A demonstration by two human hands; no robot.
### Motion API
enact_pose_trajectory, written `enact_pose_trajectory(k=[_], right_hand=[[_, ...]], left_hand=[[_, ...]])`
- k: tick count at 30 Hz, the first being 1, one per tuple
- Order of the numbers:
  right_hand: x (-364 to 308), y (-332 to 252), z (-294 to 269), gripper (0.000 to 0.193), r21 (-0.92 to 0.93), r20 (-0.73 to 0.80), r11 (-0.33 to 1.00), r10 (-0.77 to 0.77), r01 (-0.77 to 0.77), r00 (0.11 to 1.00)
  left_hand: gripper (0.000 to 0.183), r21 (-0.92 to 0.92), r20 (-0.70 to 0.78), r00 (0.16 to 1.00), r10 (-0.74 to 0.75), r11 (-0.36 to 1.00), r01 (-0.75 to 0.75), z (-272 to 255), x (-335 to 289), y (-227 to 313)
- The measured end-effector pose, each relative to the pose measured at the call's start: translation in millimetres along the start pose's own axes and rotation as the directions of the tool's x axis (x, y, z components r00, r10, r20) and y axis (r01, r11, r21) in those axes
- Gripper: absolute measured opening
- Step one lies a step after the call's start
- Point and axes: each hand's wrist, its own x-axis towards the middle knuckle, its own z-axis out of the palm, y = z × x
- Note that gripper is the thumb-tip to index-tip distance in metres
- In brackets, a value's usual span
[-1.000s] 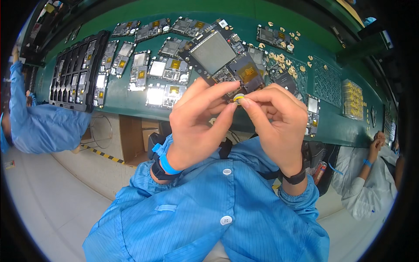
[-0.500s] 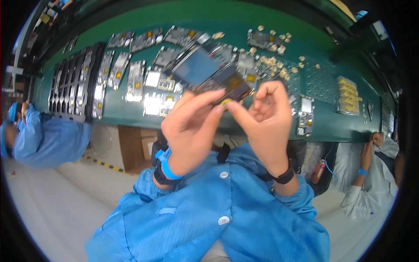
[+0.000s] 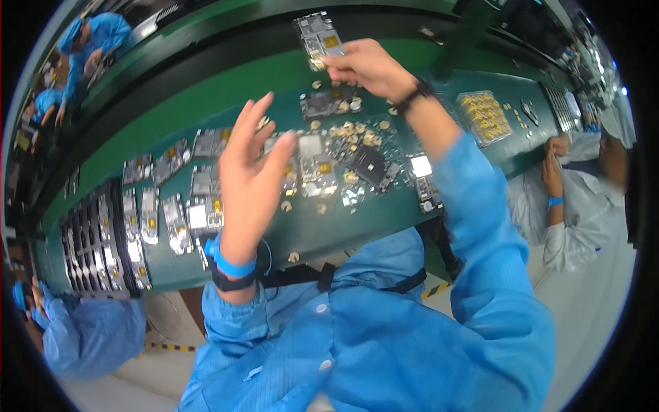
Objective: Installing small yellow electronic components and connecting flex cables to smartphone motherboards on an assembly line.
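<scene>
My right hand (image 3: 374, 67) reaches to the far side of the bench, its fingers closed on the near right edge of an electronic circuit board (image 3: 316, 38) with silver shields and a yellow patch. My left hand (image 3: 250, 172) is raised over the bench with fingers spread and nothing in it. Several similar boards (image 3: 174, 161) lie around and under it. Right of it, a black square module (image 3: 371, 167) rests on clear wrap, close to a scatter of small cream-coloured round pieces (image 3: 353, 134). Another board (image 3: 326, 104) lies on the green mat below my right hand.
A black slotted rack (image 3: 96, 237) holding boards stands at the left. On the right is a clear tray (image 3: 484, 117) of yellow parts. One board (image 3: 422, 178) lies near the front edge. Co-workers sit at both ends, one in white (image 3: 580, 226) at the right.
My hands have parted from the dark module they held together. The right has moved far forward and grips a board; the left has opened. A black module now lies on the wrap. The view has turned.
</scene>
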Motion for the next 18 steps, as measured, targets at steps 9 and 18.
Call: enact_pose_trajectory(k=[9,18], right_hand=[[93,50,-67,0.048,-0.916,-0.357,0.331,-0.426,-0.224,0.831],[-217,26,-193,0.022,-0.858,-0.513,0.259,-0.481,-0.443,0.711]], left_hand=[[0.026,0.007,0.163,0.954,-0.25,0.968,0.253,30,-42,-30],[0.021,0.2,0.16,0.963,-0.219,0.962,0.185,62,-38,-17]])
